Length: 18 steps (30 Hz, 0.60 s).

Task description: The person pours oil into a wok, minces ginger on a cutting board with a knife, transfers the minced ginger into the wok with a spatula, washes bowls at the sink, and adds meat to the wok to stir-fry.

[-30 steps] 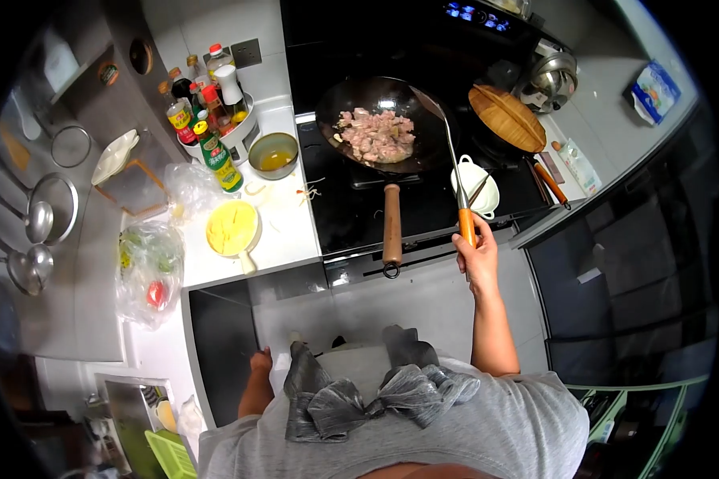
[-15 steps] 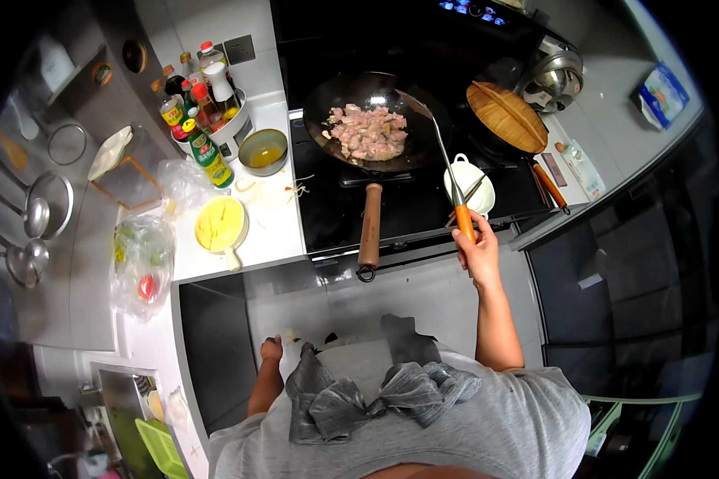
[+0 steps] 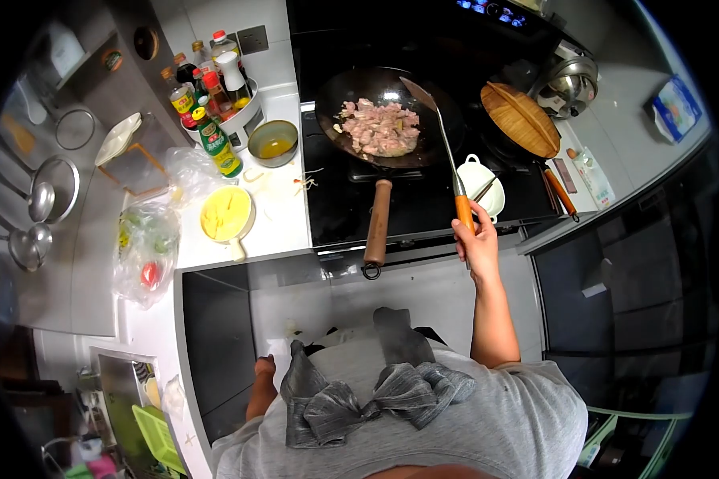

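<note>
My right hand (image 3: 478, 243) is closed around the orange handle of a wok spatula (image 3: 449, 144). The spatula's metal blade is over the right side of a dark wok (image 3: 335, 128), beside the chopped pinkish meat (image 3: 382, 128) inside it. The wok's wooden handle (image 3: 379, 223) points toward me. Just right of the spatula stands a white dish (image 3: 475, 174) with chopsticks (image 3: 485, 188) resting in it. My left hand (image 3: 265, 365) hangs low at my side, away from the counter, its fingers too small and dark to make out.
A wooden lid (image 3: 521, 120) covers the right burner. On the left counter stand a yellow-filled bowl (image 3: 226, 213), a grey bowl (image 3: 273, 144), a green-labelled bottle (image 3: 218, 145), a rack of several bottles, and a plastic bag (image 3: 145, 255) of vegetables.
The view has shifted slightly, so the stove and counter sit a little to the right. My left hand appears lower. My right hand keeps its hold on the spatula, and the meat looks unchanged.
</note>
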Each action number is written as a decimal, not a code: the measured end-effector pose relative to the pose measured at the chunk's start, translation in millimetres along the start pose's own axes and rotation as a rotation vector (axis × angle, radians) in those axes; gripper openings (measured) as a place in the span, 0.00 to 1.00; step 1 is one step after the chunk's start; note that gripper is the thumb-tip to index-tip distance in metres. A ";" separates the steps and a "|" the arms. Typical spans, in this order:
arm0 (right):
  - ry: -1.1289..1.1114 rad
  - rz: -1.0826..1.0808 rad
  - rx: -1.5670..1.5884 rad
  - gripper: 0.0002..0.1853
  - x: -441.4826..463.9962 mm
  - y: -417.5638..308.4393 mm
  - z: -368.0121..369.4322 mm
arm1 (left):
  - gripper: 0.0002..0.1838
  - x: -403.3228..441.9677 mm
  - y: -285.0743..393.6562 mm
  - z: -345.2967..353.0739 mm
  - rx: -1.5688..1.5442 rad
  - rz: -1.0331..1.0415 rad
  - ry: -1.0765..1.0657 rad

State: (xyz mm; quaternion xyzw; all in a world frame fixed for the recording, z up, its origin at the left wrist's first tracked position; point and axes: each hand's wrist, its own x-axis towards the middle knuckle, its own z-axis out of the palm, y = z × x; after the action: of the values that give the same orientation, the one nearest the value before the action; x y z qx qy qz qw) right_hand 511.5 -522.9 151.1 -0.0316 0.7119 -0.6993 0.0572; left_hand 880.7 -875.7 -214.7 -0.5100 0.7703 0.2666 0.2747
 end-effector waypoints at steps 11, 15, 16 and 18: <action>-0.006 -0.012 0.003 0.27 -1.8 -3.3 0.9 | 0.25 15.7 38.0 -4.9 -0.024 0.138 0.072; -0.004 -0.012 -0.015 0.28 -2.3 -3.3 -3.0 | 0.25 17.3 43.5 -3.5 -0.042 0.177 0.115; -0.004 -0.010 -0.016 0.28 -2.0 -2.8 -4.0 | 0.25 13.7 45.8 -5.4 -0.061 0.177 0.118; 0.006 -0.006 -0.007 0.28 -1.4 -1.9 -5.9 | 0.25 11.8 47.4 -4.9 -0.047 0.142 0.110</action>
State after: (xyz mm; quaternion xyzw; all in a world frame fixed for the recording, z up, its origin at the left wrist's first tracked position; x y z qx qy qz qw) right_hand 512.1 -516.9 153.1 -0.0317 0.7143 -0.6971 0.0529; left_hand 831.9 -870.5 -213.2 -0.4741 0.8120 0.2750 0.2005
